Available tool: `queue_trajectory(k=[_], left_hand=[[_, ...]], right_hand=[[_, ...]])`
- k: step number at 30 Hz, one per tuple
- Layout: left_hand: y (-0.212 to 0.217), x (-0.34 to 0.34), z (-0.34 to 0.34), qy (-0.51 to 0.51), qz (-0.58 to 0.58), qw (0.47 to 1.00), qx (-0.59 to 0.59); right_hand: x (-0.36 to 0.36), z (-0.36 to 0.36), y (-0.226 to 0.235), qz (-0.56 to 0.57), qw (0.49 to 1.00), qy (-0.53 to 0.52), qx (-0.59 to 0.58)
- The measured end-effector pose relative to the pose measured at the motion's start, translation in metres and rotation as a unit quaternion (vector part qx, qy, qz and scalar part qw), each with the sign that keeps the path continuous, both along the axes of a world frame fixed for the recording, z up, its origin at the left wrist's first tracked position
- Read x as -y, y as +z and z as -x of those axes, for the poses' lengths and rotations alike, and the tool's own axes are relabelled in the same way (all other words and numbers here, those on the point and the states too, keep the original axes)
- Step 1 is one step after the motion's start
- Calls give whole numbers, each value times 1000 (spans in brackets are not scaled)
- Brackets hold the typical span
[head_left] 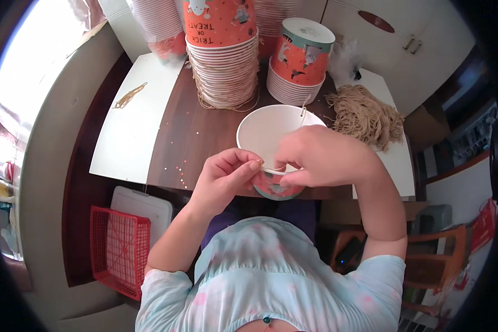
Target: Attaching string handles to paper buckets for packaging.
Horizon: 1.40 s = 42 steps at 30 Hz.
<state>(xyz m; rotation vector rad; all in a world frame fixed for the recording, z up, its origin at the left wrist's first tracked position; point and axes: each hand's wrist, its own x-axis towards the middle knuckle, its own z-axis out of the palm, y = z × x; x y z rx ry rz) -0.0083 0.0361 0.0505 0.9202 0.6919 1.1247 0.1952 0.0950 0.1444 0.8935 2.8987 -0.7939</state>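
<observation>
A white-lined paper bucket [260, 130] with an orange and green printed outside is tilted toward me at the table's front edge. A thin tan cord [304, 112] hangs at its far rim. My left hand [222, 176] is closed in a pinch at the near rim; what sits between its fingertips is too small to make out. Beside it, my right hand [329, 157] reaches over from the right, slightly blurred. Its fingers curl inside the bucket while its thumb lies outside, with the rim between them. The right hand and wrist hide part of the bucket's right side.
Tall stacked buckets with cord handles [224, 77] stand at the back. Another stack [299, 61] is right of it. A heap of tan cords [368, 116] lies at the right, a few strands [130, 95] at the left. A red plastic basket [119, 249] sits below left.
</observation>
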Motion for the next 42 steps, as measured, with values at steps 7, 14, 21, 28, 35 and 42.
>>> queue_trajectory(k=[7, 14, 21, 28, 35, 42], left_hand=[[-1, 8, 1, 45, 7, 997, -56], [-1, 6, -4, 77, -17, 994, -73], [11, 9, -12, 9, -90, 992, -89], [-5, 8, 7, -17, -33, 996, -75], [-6, 4, 12, -35, -48, 997, -41], [0, 14, 12, 34, -57, 993, -97]], right_hand=[[6, 21, -15, -50, 993, 18, 109], [7, 10, -8, -94, 994, -23, -41], [-8, 21, -2, -107, 985, 98, -93], [17, 16, -22, -375, 876, -126, -276], [43, 6, -56, 24, 931, -205, -300], [53, 24, -67, -265, 905, -161, -289]])
